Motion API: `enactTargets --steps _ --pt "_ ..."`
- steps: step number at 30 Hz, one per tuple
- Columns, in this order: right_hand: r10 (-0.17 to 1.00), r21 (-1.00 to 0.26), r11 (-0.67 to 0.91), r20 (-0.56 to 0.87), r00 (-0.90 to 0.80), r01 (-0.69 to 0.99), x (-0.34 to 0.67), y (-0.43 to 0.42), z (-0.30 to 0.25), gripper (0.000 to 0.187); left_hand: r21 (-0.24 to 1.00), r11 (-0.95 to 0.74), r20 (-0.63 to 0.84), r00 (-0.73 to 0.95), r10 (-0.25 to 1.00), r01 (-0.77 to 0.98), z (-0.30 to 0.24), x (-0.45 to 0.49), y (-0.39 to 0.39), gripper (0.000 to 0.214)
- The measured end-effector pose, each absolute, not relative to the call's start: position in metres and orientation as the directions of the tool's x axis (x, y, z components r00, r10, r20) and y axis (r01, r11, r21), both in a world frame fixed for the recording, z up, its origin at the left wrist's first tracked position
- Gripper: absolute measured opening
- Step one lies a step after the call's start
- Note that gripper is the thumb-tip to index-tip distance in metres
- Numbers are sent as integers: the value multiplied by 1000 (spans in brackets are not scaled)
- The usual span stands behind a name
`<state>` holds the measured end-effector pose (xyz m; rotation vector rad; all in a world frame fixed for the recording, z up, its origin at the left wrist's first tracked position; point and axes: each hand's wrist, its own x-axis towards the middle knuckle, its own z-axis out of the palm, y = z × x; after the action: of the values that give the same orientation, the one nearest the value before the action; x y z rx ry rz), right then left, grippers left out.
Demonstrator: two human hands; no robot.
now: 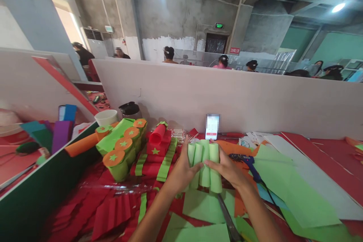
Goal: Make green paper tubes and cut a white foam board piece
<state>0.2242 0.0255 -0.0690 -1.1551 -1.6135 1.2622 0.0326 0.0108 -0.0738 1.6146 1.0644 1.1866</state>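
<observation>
Left hand (181, 172) and right hand (228, 168) grasp a row of light-green rolled paper tubes (205, 159) from either side, above flat green paper sheets (202, 206). The step looks like pressing the tubes side by side; holding them level calls for even pressure

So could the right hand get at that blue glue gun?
Probably yes: the glue gun lies uncovered just beside the right hand, nothing between them. But that hand and the left hand hold the green rolls, so it would need to let go first.
</observation>
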Motion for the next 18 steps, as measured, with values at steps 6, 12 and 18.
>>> enactTargets --steps 6,12,18 --pt "934 -988 152 133 -333 29 225 24 -65 35 964 -265 260 234 937 -10 -63 27 9 65" --pt "882 -963 268 238 -407 19 233 19 -68 48 964 -258 262 355 897 -58 -59 23 7 38" --pt "781 -950 311 274 -562 -30 237 20 -64 69 968 -249 242 367 898 -30 -55 20 8 41"
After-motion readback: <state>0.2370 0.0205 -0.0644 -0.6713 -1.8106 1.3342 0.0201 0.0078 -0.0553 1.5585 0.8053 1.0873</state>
